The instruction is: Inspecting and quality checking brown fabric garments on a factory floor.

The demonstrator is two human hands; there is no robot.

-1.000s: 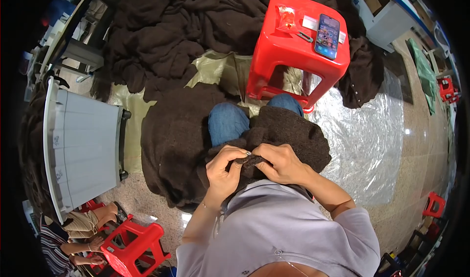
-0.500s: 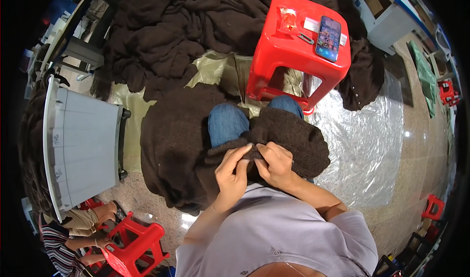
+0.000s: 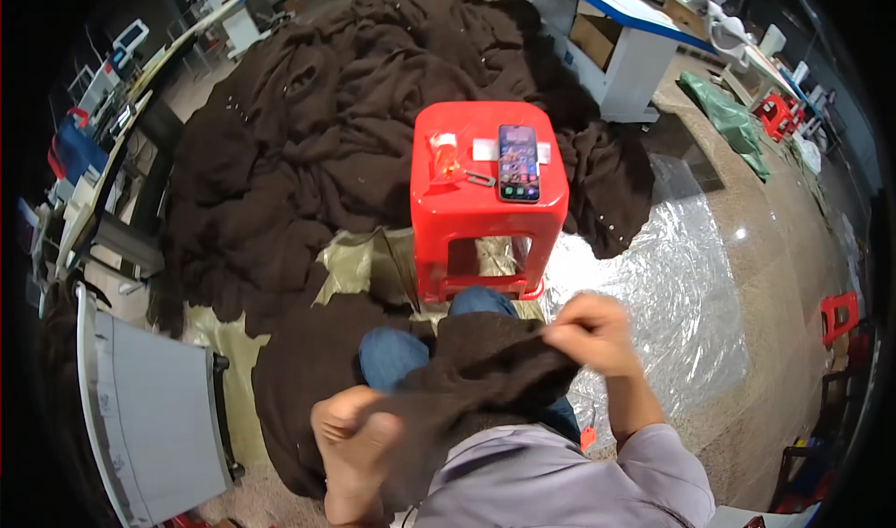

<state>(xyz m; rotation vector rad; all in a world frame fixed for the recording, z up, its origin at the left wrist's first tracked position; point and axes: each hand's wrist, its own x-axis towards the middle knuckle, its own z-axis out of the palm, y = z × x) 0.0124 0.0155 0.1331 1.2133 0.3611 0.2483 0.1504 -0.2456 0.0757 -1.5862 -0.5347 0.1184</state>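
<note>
Seems to be a workshop for cloth, judging from a large pile of brown cloth (image 3: 355,90), plastic sheet (image 3: 677,285) on the floor (image 3: 779,271), a blue-edged table (image 3: 639,66) and a grey bin (image 3: 154,416) with wheels

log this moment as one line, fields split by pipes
left hand: blurred, beside brown cloth, grip unclear | right hand: pinching the cloth's edge | red stool: ahead, phone on top

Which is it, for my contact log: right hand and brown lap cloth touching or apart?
Touching: the head view shows the right hand pinching the brown lap cloth.
</note>
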